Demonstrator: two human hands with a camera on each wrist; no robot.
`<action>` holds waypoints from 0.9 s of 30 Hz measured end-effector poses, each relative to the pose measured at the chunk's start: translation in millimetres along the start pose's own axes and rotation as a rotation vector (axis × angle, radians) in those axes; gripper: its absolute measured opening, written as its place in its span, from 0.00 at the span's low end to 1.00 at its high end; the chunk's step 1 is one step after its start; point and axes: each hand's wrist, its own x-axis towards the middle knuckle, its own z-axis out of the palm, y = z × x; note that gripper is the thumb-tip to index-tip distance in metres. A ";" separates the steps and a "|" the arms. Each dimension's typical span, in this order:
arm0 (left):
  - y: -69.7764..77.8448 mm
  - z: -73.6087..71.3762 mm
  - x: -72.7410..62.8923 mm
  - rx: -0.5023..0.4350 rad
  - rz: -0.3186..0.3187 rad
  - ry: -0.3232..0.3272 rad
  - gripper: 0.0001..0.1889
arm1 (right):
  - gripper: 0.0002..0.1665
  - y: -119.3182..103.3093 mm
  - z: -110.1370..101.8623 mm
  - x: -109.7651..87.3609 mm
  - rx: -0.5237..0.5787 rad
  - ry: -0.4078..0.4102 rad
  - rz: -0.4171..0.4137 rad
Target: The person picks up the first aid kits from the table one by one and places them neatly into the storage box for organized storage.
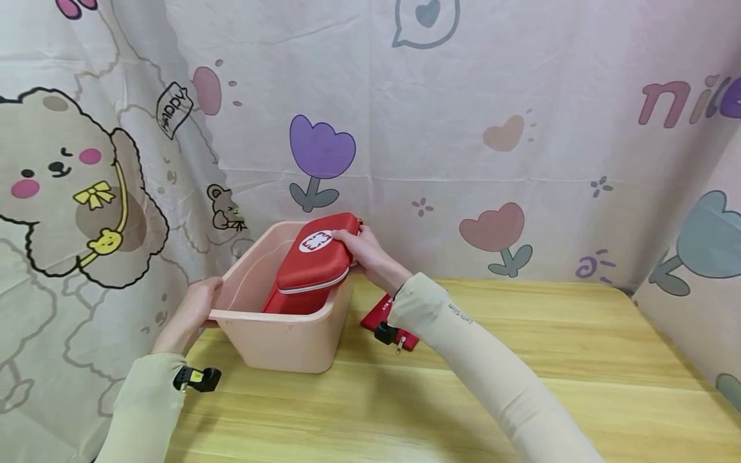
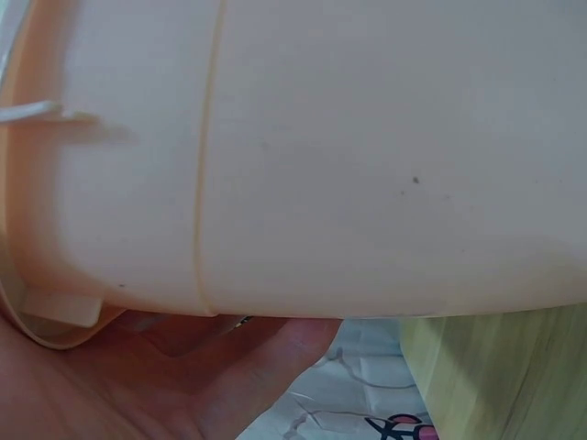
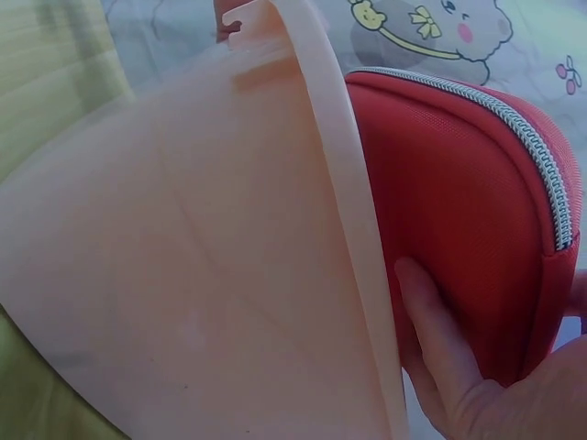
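A red zippered first-aid case (image 1: 307, 267) with a white oval emblem is tilted over the opening of a pink plastic bin (image 1: 278, 344). My right hand (image 1: 370, 254) holds the case at its right end, thumb on top and fingers underneath. In the right wrist view, the silver zipper (image 3: 541, 160) runs around the case, which stands beside the bin's rim (image 3: 344, 183). Below the case, more red material (image 1: 298, 303) shows inside the bin, mostly hidden. At the bin's left side, my left hand (image 1: 193, 312) grips the rim; its fingers (image 2: 275, 357) lie against the outer wall.
On the wooden table (image 1: 521, 347), right of the bin, lies a flat red pouch (image 1: 376, 313) with white lettering, partly covered by my right forearm. A printed curtain (image 1: 405, 116) hangs behind the table and along both sides.
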 end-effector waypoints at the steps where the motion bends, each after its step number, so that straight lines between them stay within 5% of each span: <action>1: 0.3 0.0 -0.1 0.000 -0.005 0.002 0.33 | 0.31 0.0 1.3 0.5 -0.009 -0.004 0.001; 19: 0.8 1.3 1.9 -0.005 -0.001 0.032 0.32 | 0.36 0.1 25.4 12.4 -0.028 0.003 0.025; 27: -1.5 -0.2 1.8 -0.005 0.022 0.031 0.31 | 0.34 2.3 38.5 18.4 -0.118 -0.042 0.070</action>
